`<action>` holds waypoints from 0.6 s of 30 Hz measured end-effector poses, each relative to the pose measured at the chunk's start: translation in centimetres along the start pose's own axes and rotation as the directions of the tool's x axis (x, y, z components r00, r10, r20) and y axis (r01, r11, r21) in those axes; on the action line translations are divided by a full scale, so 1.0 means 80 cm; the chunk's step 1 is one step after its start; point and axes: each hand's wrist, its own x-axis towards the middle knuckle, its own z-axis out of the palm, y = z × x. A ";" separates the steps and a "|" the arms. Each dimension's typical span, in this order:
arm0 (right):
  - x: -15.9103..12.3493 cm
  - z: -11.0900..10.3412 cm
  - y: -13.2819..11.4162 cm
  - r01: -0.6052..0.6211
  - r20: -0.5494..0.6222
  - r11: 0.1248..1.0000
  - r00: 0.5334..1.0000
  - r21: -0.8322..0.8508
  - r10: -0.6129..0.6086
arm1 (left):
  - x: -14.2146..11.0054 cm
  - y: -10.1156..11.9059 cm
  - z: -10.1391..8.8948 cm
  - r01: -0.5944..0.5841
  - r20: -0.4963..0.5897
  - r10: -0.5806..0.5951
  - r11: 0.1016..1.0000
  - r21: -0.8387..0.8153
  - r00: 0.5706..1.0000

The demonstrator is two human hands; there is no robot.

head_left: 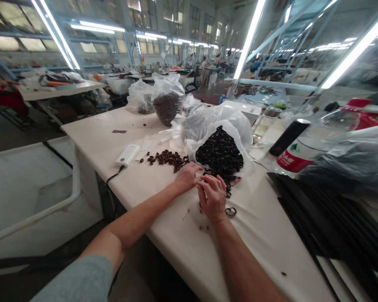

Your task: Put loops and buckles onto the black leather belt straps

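My left hand [187,176] and my right hand [212,197] meet over a pale table [164,218], fingers curled together in a pinch on small dark parts I cannot make out. Just beyond them an open clear plastic bag [236,121] holds a heap of black rings [220,153]. A loose black ring [231,212] lies beside my right wrist. A small scatter of brown pieces [168,158] lies left of the bag, close to my left hand.
A white power bank [128,154] with a cable sits at the table's left edge. Further back stand bags of dark parts [167,107]. To the right are a large plastic bottle [305,147], a black cylinder [288,136] and dark strips [340,226].
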 end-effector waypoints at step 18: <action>-0.003 0.010 0.013 -0.084 0.040 0.995 0.995 -0.048 0.086 | 0.034 -0.002 0.047 0.105 0.049 -0.107 0.993 0.051 0.993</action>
